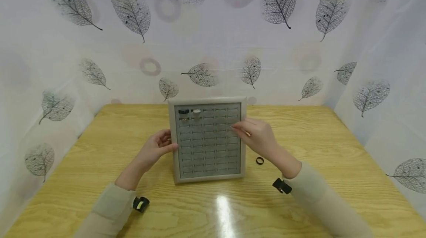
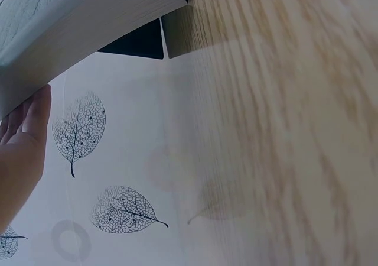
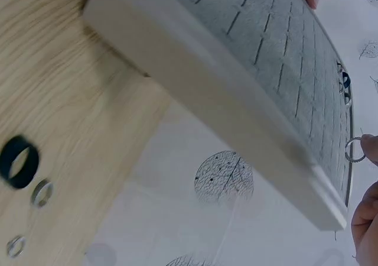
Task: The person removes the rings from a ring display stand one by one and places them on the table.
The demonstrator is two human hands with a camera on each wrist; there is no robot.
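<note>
A ring display board (image 1: 209,141) with a pale frame and grey slotted padding stands tilted back on the table. My left hand (image 1: 154,149) grips its left edge, the thumb on the front of the frame; fingers (image 2: 36,115) reach along the side in the left wrist view. My right hand (image 1: 257,134) pinches a thin silver ring (image 3: 347,150) in front of the board's right side, near the slots. A black ring (image 1: 183,111) and a white ring (image 1: 196,111) sit in the top row at the left. Smaller rings below them are hard to make out.
On the wooden table (image 1: 299,138), right of the board, lies a loose black ring (image 1: 260,160). Two silver rings (image 3: 41,193) lie near it in the right wrist view. A leaf-patterned cloth (image 1: 213,45) hangs behind and at both sides.
</note>
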